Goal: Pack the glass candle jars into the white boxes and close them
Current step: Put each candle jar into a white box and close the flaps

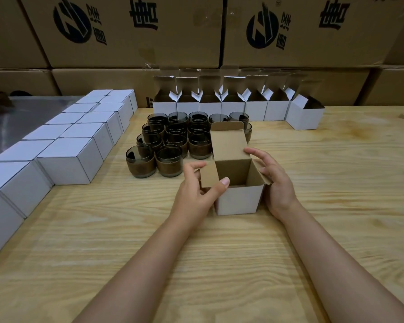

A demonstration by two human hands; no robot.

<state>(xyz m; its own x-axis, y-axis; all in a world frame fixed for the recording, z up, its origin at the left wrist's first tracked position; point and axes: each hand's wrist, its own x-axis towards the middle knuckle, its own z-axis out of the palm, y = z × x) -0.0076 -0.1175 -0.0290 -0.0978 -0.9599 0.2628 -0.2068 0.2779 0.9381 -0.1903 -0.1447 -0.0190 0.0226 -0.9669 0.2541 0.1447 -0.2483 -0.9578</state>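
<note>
— Any print to read here?
— Only on the stacked brown cartons [173, 50] across the top of the frame. Each shows a dark round logo [71, 22], one upper left and one upper right, with small Chinese characters beside it.
— And the big mark?
— One large dark character [143, 14] to the right of each logo. It's printed upside down, and I cannot read it.

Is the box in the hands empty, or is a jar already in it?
Empty, as far as shows: the white box stands open, lid flap up, and only bare brown cardboard walls show inside, no jar.
</note>
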